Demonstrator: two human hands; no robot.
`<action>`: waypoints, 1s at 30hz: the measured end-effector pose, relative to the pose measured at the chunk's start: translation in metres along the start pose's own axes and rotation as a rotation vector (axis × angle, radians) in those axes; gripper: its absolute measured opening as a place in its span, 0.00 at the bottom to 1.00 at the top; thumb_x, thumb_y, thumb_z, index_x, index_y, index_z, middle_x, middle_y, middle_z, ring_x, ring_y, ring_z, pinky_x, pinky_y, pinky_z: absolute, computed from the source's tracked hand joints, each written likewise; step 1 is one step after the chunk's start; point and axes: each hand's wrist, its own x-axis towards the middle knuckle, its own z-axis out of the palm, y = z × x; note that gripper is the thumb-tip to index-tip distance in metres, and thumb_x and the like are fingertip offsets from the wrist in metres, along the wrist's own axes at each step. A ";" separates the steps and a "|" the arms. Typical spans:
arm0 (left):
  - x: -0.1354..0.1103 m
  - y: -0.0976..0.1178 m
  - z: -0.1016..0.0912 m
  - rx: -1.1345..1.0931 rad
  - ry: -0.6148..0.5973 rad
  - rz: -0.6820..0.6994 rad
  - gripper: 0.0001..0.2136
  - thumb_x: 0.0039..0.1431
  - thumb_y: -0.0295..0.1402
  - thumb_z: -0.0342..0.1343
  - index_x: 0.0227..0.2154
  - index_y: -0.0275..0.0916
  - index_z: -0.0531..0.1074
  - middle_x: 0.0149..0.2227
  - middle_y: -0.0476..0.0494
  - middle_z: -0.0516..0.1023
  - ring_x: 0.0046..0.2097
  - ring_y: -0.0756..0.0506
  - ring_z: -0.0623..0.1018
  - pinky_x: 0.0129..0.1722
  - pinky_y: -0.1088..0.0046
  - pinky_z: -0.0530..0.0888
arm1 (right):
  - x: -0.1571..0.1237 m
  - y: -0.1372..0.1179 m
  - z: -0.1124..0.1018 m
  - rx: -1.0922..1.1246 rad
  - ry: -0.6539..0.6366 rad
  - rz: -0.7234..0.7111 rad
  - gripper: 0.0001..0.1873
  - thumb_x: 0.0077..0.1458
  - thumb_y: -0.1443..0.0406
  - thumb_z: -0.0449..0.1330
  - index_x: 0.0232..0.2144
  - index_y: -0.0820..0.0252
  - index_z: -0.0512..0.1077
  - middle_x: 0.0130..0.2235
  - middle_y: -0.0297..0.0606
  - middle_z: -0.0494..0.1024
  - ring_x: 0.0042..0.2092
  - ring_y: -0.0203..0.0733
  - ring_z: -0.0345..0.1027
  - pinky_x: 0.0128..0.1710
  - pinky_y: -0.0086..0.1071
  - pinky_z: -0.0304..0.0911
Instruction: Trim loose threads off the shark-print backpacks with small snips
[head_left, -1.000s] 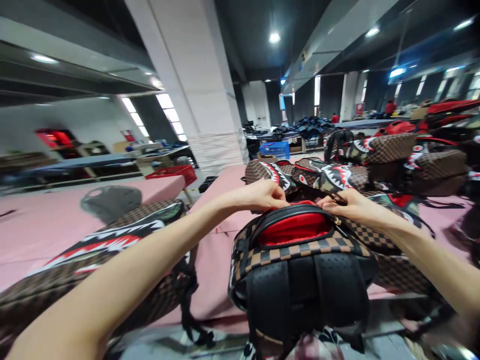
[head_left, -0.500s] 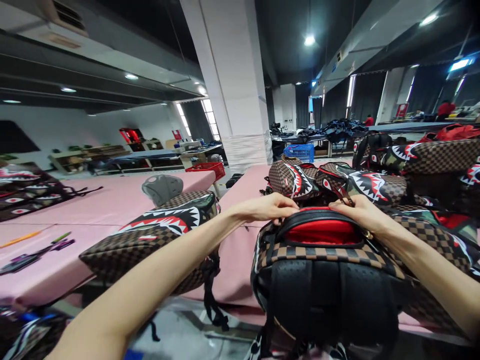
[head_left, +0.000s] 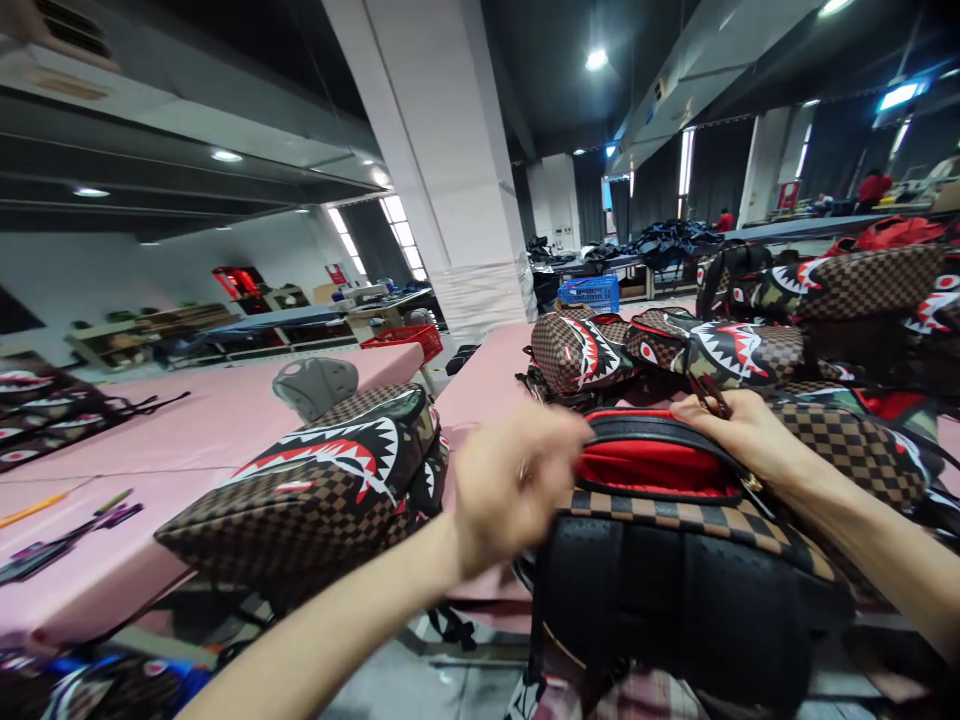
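Note:
A brown checkered backpack (head_left: 675, 520) with a black padded back and a red lining stands in front of me at the edge of a pink table (head_left: 487, 370). My right hand (head_left: 739, 430) is closed on the far rim of its open top. My left hand (head_left: 510, 485) is blurred by motion beside the bag's left corner, so its fingers and anything in them cannot be made out.
A second shark-mouth backpack (head_left: 330, 480) lies on the pink table (head_left: 187, 420) to the left. Several more backpacks (head_left: 675, 350) pile up behind and right. A grey chair back (head_left: 315, 385), a white pillar (head_left: 450, 200) and pens (head_left: 75, 515) are around.
My left hand has let go of the bag's top rim and swung back toward me, now blurred. My right hand stays on the rim. The view shifted slightly.

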 end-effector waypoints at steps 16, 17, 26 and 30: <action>0.037 -0.020 0.012 0.017 -0.484 -0.015 0.14 0.57 0.42 0.53 0.29 0.34 0.71 0.27 0.51 0.73 0.29 0.51 0.70 0.27 0.79 0.62 | -0.053 0.023 -0.020 -0.107 0.134 -0.346 0.15 0.54 0.57 0.57 0.38 0.58 0.77 0.44 0.40 0.78 0.47 0.46 0.71 0.49 0.38 0.66; 0.034 -0.023 0.011 0.086 -0.412 0.070 0.13 0.58 0.41 0.52 0.28 0.35 0.71 0.27 0.50 0.73 0.28 0.52 0.70 0.27 0.79 0.62 | -0.064 0.029 -0.018 -0.145 0.140 -0.434 0.14 0.55 0.59 0.57 0.41 0.57 0.76 0.47 0.41 0.76 0.50 0.46 0.69 0.51 0.39 0.65; -0.056 0.008 0.008 0.463 0.088 0.658 0.17 0.64 0.25 0.37 0.25 0.36 0.69 0.21 0.47 0.72 0.22 0.51 0.67 0.23 0.73 0.60 | -0.093 0.026 0.013 -0.236 0.125 -0.745 0.17 0.53 0.72 0.58 0.46 0.59 0.72 0.46 0.40 0.76 0.47 0.40 0.71 0.46 0.30 0.69; -0.121 0.039 0.022 0.546 -0.013 0.508 0.19 0.62 0.26 0.36 0.23 0.41 0.70 0.19 0.51 0.70 0.23 0.51 0.69 0.22 0.74 0.65 | -0.110 0.029 0.023 -0.120 0.065 -0.678 0.14 0.52 0.75 0.58 0.40 0.57 0.74 0.43 0.37 0.78 0.44 0.37 0.73 0.45 0.28 0.68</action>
